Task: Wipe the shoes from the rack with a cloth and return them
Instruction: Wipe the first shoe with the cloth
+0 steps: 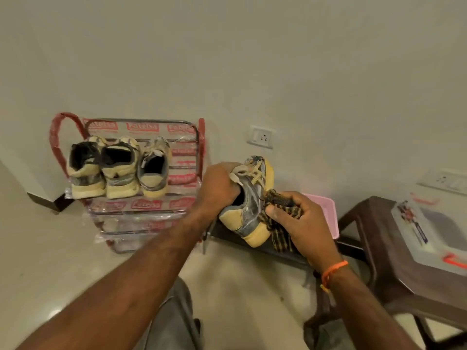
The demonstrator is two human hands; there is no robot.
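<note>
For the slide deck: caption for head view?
Left hand holds a shoe; right hand wipes it with a checked cloth.

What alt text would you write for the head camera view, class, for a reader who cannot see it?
A person's left hand grips a worn yellow-and-grey sneaker at its opening while the right hand presses a checked cloth against its side. To the left, three similar sneakers sit heels-out on a plastic-wrapped shoe rack against the wall.

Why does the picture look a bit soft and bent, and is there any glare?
Head view: wide-angle lens bows the shoe rack and wall edges; dim, warm light; left hand, right hand, held shoe and cloth slightly blurred; small glare patch on the floor, sheen on the rack's plastic wrap.
</note>
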